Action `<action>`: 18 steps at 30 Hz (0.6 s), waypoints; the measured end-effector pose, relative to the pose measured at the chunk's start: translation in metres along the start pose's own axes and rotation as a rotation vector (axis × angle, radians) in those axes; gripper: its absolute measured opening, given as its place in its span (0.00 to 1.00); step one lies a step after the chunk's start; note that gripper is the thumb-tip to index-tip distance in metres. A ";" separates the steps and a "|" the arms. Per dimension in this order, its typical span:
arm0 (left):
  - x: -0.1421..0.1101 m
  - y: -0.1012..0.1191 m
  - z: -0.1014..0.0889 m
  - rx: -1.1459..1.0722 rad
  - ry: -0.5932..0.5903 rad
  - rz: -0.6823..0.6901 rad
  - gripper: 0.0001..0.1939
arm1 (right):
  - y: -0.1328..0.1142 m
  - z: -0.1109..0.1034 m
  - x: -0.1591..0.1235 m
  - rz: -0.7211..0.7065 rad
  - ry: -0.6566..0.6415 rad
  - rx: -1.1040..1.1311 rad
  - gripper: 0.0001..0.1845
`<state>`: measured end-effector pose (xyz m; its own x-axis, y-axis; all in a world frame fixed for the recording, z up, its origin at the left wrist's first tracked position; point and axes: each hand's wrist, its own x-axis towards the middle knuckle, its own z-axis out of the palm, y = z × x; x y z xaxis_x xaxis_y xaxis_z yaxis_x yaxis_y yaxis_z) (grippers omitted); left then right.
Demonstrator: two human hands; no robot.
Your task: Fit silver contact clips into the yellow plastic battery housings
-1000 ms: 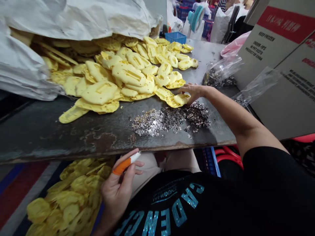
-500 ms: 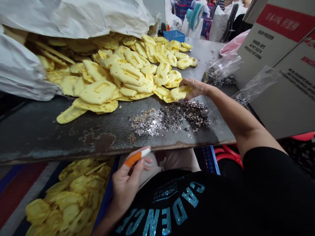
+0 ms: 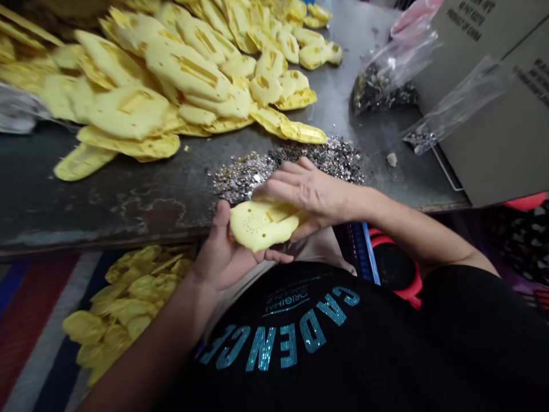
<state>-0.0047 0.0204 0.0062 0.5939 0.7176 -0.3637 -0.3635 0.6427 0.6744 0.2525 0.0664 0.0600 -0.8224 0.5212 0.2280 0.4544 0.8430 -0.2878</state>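
Note:
Between my hands, just off the table's front edge, is a yellow plastic shell (image 3: 259, 226) with small holes and a slot. My left hand (image 3: 227, 252) cradles it from below, thumb up at its left edge and fingers under it. The fingers of my right hand (image 3: 313, 194) are closed over its far right side, and my palm hides part of it. Right behind lie heaps of tiny shiny metal pieces, a silver pile (image 3: 242, 174) and a darker pile (image 3: 343, 160). A large heap of similar yellow shells (image 3: 189, 68) covers the table's back left.
Clear plastic bags with small metal parts (image 3: 381, 86) lie at the right on the dark metal table (image 3: 98, 212), beside a printed carton (image 3: 493, 126). More yellow shells (image 3: 132, 297) are below the table at left. A red-rimmed item (image 3: 398, 274) stands below right.
My right hand has brought a yellow shell from the heap's right end toward me. My left hand has opened out and risen to hold it too. The view has tilted downward.

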 end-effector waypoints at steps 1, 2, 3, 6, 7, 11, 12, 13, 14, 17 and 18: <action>-0.003 -0.005 -0.003 -0.029 -0.016 -0.030 0.42 | -0.017 0.009 -0.006 0.027 -0.022 0.004 0.38; -0.006 -0.011 -0.006 -0.056 -0.042 -0.070 0.42 | -0.030 0.017 -0.013 0.048 -0.035 0.013 0.37; -0.010 -0.018 -0.010 -0.079 -0.074 -0.123 0.44 | -0.040 0.024 -0.020 0.053 -0.044 0.021 0.36; -0.015 -0.037 -0.019 -0.089 -0.133 -0.308 0.45 | -0.058 0.044 -0.037 -0.001 -0.097 0.021 0.31; -0.016 -0.042 -0.020 -0.065 -0.120 -0.347 0.43 | -0.060 0.049 -0.042 -0.018 -0.116 0.027 0.31; -0.018 -0.049 -0.014 0.035 0.041 -0.357 0.33 | -0.052 0.060 -0.066 0.028 0.041 0.188 0.41; -0.021 -0.048 -0.010 0.038 0.077 -0.357 0.31 | -0.045 0.061 -0.074 0.090 0.150 0.223 0.39; -0.024 -0.046 -0.005 0.036 0.110 -0.360 0.30 | -0.038 0.061 -0.084 0.181 0.265 0.227 0.33; -0.028 -0.044 -0.001 0.030 0.140 -0.363 0.29 | -0.031 0.061 -0.092 0.304 0.364 0.185 0.24; -0.036 -0.033 0.013 0.020 0.200 -0.334 0.32 | -0.013 0.063 -0.109 0.637 0.413 -0.058 0.09; -0.038 -0.029 0.017 0.022 0.206 -0.317 0.34 | -0.010 0.065 -0.111 0.682 0.368 -0.114 0.08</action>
<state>-0.0046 -0.0300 0.0108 0.5164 0.5249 -0.6766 -0.1682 0.8369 0.5209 0.3169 -0.0082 -0.0231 -0.1912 0.9228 0.3346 0.8673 0.3184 -0.3826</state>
